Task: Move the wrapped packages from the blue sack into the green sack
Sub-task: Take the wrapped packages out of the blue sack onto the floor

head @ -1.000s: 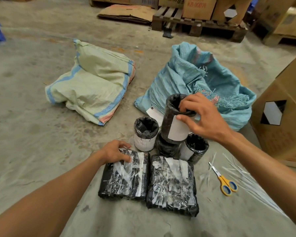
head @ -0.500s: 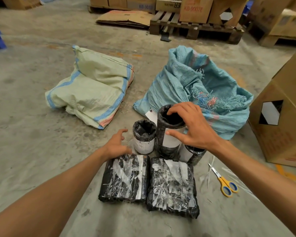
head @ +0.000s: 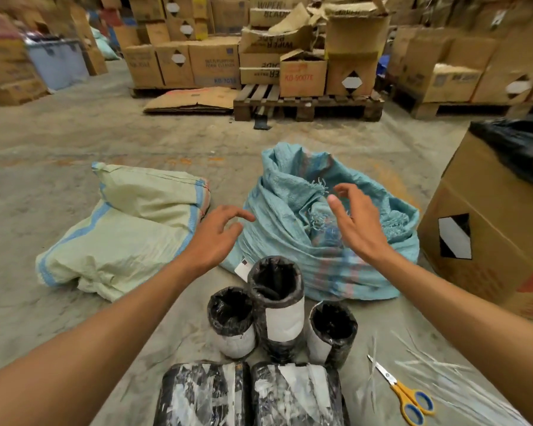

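The crumpled blue sack (head: 293,192) lies on the concrete floor ahead, with the pale green sack (head: 130,232) flat to its left. Three black-wrapped cylindrical packages stand upright in front of me: a tall one (head: 279,305), a short one (head: 231,321) on its left and another (head: 331,333) on its right. Two flat black-wrapped packages (head: 202,395) (head: 296,395) lie nearest me. My left hand (head: 213,238) hovers empty at the blue sack's left edge. My right hand (head: 356,222) hovers empty over the sack's mouth, fingers spread.
Yellow-handled scissors (head: 408,393) and cut plastic strips lie on the floor at the lower right. A large cardboard box (head: 490,229) with a black liner stands on the right. Pallets stacked with cardboard boxes (head: 302,75) fill the background.
My right hand let go of the tall cylindrical package, which now stands on the floor. Both hands lifted away from the packages and moved forward to the blue sack. The view tilted up.
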`<control>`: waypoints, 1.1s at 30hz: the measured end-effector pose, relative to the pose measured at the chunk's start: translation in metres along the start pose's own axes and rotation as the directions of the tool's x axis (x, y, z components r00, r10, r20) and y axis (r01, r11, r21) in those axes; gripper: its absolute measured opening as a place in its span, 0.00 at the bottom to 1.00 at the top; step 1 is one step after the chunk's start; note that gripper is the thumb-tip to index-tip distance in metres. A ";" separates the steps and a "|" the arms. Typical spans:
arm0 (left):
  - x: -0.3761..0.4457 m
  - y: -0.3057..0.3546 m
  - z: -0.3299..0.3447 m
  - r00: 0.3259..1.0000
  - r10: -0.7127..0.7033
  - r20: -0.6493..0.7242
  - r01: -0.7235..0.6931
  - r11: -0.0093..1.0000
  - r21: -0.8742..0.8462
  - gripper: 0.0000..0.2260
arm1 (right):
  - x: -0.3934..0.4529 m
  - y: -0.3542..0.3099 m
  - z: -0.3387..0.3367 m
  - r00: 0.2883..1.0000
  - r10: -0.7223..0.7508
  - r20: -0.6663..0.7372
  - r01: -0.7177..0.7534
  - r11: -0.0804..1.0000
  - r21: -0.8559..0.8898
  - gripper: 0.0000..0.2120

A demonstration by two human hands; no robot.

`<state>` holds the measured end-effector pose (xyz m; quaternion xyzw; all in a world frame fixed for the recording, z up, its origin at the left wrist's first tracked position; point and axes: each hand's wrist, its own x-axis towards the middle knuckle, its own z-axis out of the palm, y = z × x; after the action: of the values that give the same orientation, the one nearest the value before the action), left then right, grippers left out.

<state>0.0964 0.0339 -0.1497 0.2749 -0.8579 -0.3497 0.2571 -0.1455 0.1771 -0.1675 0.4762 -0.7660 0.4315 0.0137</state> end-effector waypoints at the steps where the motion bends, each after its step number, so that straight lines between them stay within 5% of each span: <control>1: 0.026 0.010 0.004 0.996 0.071 0.056 -0.074 0.996 0.044 0.11 | 0.017 0.016 -0.005 0.998 0.051 0.035 -0.047 0.994 -0.096 0.28; 4: 0.074 0.029 0.020 0.955 0.185 0.233 -0.237 0.947 0.218 0.13 | 0.044 0.047 0.002 0.934 0.253 0.253 -0.154 0.922 -0.354 0.40; 6: 0.110 0.043 0.043 0.914 0.229 0.335 -0.340 0.883 0.323 0.16 | 0.053 0.066 0.005 0.804 0.333 0.493 -0.137 0.910 -0.391 0.40; 9: 0.153 0.058 0.085 0.842 0.234 0.485 -0.470 0.760 0.449 0.21 | 0.041 0.072 0.016 0.614 0.179 0.769 0.074 0.957 -0.282 0.30; 11: 0.172 0.059 0.115 0.771 0.151 0.618 -0.556 0.634 0.538 0.22 | 0.029 0.065 0.022 0.597 0.051 0.800 0.118 0.982 -0.151 0.15; 13: 0.182 0.052 0.138 0.703 -0.029 0.711 -0.587 0.541 0.602 0.22 | 0.030 0.063 0.018 0.590 0.021 0.807 0.002 1.000 -0.028 0.20; 16: 0.185 0.041 0.145 0.669 -0.228 0.707 -0.512 0.549 0.661 0.21 | 0.052 0.078 0.007 0.789 0.119 0.603 -0.121 0.992 -0.038 0.23; 18: 0.182 0.035 0.141 0.644 -0.340 0.685 -0.473 0.526 0.707 0.19 | 0.070 0.095 0.010 0.911 0.088 0.402 -0.051 0.993 -0.104 0.18; 19: 0.178 0.033 0.138 0.624 -0.391 0.677 -0.472 0.501 0.725 0.18 | 0.077 0.100 0.015 0.919 0.055 0.390 -0.001 0.990 -0.138 0.15; 23: 0.163 0.015 0.141 0.541 -0.587 0.603 -0.393 0.458 0.798 0.19 | 0.101 0.124 0.048 0.712 0.175 0.680 0.095 0.935 -0.340 0.12; 25: 0.161 0.008 0.139 0.524 -0.581 0.622 -0.452 0.429 0.782 0.20 | 0.108 0.136 0.054 0.723 0.274 0.634 0.135 0.844 -0.519 0.14; 29: 0.172 -0.001 0.144 0.670 -0.199 0.715 -0.669 0.256 0.698 0.11 | 0.114 0.158 0.063 0.751 0.298 0.589 0.195 0.752 -0.629 0.18; 31: 0.182 -0.010 0.153 0.682 -0.206 0.702 -0.597 0.399 0.696 0.14 | 0.115 0.169 0.068 0.725 0.332 0.603 0.154 0.776 -0.612 0.20; 33: 0.193 -0.017 0.160 0.695 -0.399 0.598 -0.342 0.547 0.764 0.22 | 0.116 0.179 0.071 0.688 0.408 0.601 0.097 0.768 -0.633 0.25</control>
<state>-0.1386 -0.0289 -0.2142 0.2180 -0.9380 0.0204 -0.2688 -0.3140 0.0771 -0.2780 0.5007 -0.8473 -0.0630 -0.1658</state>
